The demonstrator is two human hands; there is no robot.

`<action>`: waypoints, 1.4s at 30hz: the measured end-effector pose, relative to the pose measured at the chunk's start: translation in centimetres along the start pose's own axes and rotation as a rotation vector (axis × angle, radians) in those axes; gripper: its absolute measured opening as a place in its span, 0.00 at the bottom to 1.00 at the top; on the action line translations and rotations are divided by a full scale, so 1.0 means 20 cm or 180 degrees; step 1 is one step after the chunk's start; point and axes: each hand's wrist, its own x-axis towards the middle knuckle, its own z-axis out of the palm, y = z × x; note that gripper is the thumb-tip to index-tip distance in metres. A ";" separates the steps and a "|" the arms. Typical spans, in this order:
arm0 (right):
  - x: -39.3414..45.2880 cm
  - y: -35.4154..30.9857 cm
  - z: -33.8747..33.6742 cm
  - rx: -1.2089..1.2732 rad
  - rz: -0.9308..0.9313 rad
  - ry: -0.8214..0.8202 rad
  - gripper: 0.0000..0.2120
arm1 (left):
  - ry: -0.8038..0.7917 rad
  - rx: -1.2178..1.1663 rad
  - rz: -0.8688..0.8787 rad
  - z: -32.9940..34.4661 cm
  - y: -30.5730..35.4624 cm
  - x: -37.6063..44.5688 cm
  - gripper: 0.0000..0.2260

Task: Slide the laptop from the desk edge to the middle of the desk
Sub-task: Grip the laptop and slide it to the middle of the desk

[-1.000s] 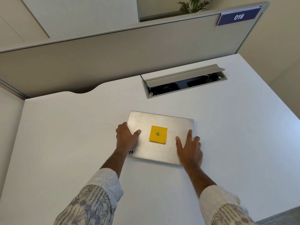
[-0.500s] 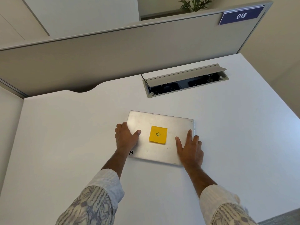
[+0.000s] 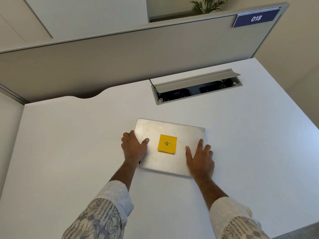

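A closed silver laptop (image 3: 165, 128) lies flat near the middle of the white desk (image 3: 69, 144), with a yellow sticky note (image 3: 167, 143) on its lid. My left hand (image 3: 133, 147) grips the laptop's left edge, thumb on the lid and fingers curled over the side. My right hand (image 3: 200, 159) lies flat on the lid's right near corner, fingers spread and reaching over the right edge.
An open cable tray (image 3: 196, 87) with a raised flap is set into the desk behind the laptop. A grey partition (image 3: 120, 54) with a blue "018" plate (image 3: 256, 18) closes off the back. The desk's right edge runs diagonally at the right.
The laptop and both hands have stayed nearly where they were; only the view has shifted slightly.
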 end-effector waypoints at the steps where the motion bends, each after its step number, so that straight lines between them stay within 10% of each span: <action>1: 0.00 0.00 0.00 0.0001 0.0005 -0.0003 0.36 | 0.0004 0.0008 -0.0004 0.00 0.00 0.00 0.29; 17: 0.00 -0.01 0.00 -0.0164 -0.0018 -0.0122 0.37 | 0.0076 0.0370 0.0029 0.01 0.05 -0.04 0.21; 42: -0.01 0.01 0.03 0.0378 0.0032 0.0071 0.35 | -0.0015 -0.0199 -0.0742 0.00 0.10 0.00 0.38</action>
